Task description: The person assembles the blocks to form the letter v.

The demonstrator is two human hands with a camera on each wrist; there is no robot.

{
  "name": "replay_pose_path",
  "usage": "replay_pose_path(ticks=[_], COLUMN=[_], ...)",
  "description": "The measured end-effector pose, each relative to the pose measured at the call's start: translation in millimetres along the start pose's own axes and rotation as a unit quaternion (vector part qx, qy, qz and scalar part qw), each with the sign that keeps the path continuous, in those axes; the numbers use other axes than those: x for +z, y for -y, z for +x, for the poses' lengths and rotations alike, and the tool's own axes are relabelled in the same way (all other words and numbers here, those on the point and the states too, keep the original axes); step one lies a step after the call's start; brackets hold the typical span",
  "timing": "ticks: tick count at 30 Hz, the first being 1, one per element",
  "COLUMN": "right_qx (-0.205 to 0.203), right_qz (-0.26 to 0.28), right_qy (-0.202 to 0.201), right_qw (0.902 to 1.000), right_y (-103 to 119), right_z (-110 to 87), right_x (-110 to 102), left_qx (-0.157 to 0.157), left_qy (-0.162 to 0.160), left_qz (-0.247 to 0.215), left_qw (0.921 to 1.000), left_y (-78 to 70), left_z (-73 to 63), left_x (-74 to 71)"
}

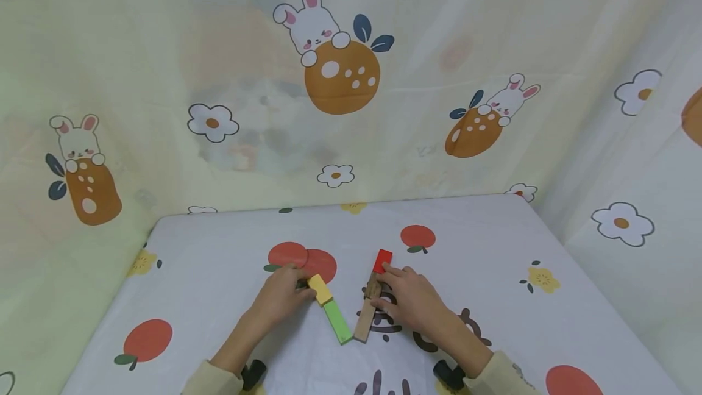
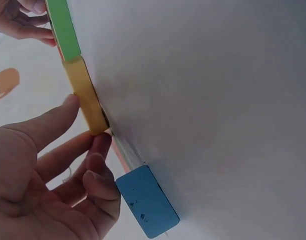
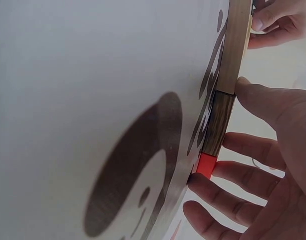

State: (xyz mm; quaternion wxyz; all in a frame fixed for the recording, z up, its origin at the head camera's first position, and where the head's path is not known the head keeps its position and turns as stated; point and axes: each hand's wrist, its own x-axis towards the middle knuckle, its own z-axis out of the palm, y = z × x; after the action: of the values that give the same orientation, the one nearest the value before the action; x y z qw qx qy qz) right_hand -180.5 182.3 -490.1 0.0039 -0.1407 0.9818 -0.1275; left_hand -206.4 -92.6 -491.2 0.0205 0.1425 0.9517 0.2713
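Observation:
My left hand [image 1: 282, 294] pinches the yellow block [image 1: 320, 289], thumb along one side and a fingertip at its far end. End to end with it lies a green block [image 1: 337, 322]. By the curled fingers in the left wrist view is a blue block [image 2: 148, 201], hidden by the hand in the head view. My right hand [image 1: 414, 300] rests its nearly straight fingers along a second row: a red block [image 1: 382, 260], a dark brown block [image 1: 372, 288] and a pale wood block [image 1: 364, 320]. Both rows form a V, their near ends almost meeting.
A white cloth printed with red fruit [image 1: 418, 237], yellow flowers and dark drawings covers the table [image 1: 208, 273]. Behind it hangs a curtain [image 1: 417, 139] with rabbits. Black bands [image 1: 450, 375] sit at both wrists.

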Motion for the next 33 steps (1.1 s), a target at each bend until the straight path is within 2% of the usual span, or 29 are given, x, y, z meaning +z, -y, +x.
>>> replay_pose_path(ticks=[11,20,33], right_qx=[-0.001,-0.003,0.007], right_qz=[-0.001,-0.001,0.026], right_qy=[0.000,-0.005,-0.022], right_qw=[1.0000,1.0000,0.9994], right_y=[0.5,0.1,-2.0], right_z=[-0.6,-0.3,0.2], right_x=[0.1,0.7,3.8], left_qx=[0.004,0.029,0.032], left_qy=[0.025,0.026,0.030], left_qz=[-0.020,-0.021,-0.020], left_qw=[0.9995,0.9990,0.9988], left_y=[0.7,1.5,1.2], left_z=[1.1,0.5,-0.3], left_x=[-1.0,-0.1,-1.1])
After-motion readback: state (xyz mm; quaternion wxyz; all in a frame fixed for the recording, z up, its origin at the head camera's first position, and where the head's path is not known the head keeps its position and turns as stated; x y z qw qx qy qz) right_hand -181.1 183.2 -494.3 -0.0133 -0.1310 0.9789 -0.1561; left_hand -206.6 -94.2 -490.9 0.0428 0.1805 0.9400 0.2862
